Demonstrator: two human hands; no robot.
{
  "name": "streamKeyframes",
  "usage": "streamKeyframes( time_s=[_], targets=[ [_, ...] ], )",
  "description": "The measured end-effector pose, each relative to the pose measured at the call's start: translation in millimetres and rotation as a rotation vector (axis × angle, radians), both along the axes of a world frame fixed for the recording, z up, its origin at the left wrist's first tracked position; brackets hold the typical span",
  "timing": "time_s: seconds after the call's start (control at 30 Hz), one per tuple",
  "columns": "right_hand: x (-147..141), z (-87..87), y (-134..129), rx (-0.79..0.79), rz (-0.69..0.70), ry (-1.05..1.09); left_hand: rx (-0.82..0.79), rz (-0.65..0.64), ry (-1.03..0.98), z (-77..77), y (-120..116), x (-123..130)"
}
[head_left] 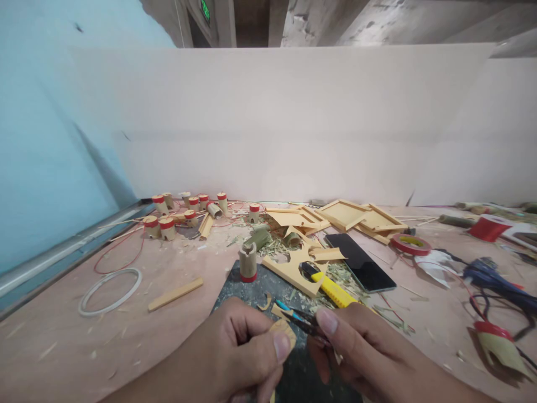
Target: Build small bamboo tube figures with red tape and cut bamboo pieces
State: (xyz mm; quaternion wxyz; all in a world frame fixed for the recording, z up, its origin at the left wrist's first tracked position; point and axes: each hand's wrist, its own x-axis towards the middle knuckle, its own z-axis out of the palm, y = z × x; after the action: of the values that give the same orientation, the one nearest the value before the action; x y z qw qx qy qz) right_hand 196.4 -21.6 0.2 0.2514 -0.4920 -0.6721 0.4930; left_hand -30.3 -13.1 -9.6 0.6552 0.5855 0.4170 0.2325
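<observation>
My left hand [255, 350] pinches a thin piece of pale wood [286, 331] with a rounded edge between thumb and fingers. My right hand [356, 347] grips a small dark metal tool [302, 322] that looks like pliers or scissors, its narrow tip pointing left, close to the wood piece. Whether the tip touches the wood I cannot tell. Beneath both hands lies a dark cutting mat [229, 288] with small wood offcuts [265, 302] on it. A bamboo tube [248, 262] with a red band at its base stands at the mat's far end. Beyond my right hand lies a yellow utility knife [335, 291].
Several red-banded bamboo tubes [166, 228] stand at the back left. A white ring [109, 292] and a wooden stick [175, 295] lie left. Shallow wooden trays [342, 214], a phone [361, 263], red tape [410, 244] and dark cables [503, 285] lie right.
</observation>
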Motion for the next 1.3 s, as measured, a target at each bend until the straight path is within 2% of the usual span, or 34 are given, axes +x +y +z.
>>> streamKeyframes(
  time_s=[0.13, 0.27, 0.33, 0.4, 0.5, 0.67, 1.0, 1.3],
  targets=[
    [3, -0.8, -2, 0.018, 0.036, -0.025, -0.007, -0.011, 0.000, -2.6, 1, -2],
    [5, -2.6, -2, -0.016, 0.020, -0.020, -0.019, -0.074, 0.015, 0.8, 4, 0],
    [4, -4.0, -1, -0.027, 0.037, -0.013, -0.009, -0.066, 0.011, 2.6, 4, 1],
    [5, -5.9, 0, -0.012, 0.066, -0.010, 0.011, -0.032, 0.002, 4.5, 3, 2],
    [5, -8.3, 1, 0.022, 0.090, -0.040, -0.021, -0.088, 0.040, 7.0, 3, 2],
    [5, -10.6, 2, 0.061, 0.096, -0.089, 0.013, -0.094, 0.071, 7.5, 4, 1],
    [2, -16.5, 2, 0.039, 0.104, -0.063, -0.054, -0.178, 0.042, 5.5, 11, 0],
    [3, -15.6, 1, 0.050, 0.107, -0.079, -0.047, -0.164, 0.065, 4.5, 9, -1]
  ],
)
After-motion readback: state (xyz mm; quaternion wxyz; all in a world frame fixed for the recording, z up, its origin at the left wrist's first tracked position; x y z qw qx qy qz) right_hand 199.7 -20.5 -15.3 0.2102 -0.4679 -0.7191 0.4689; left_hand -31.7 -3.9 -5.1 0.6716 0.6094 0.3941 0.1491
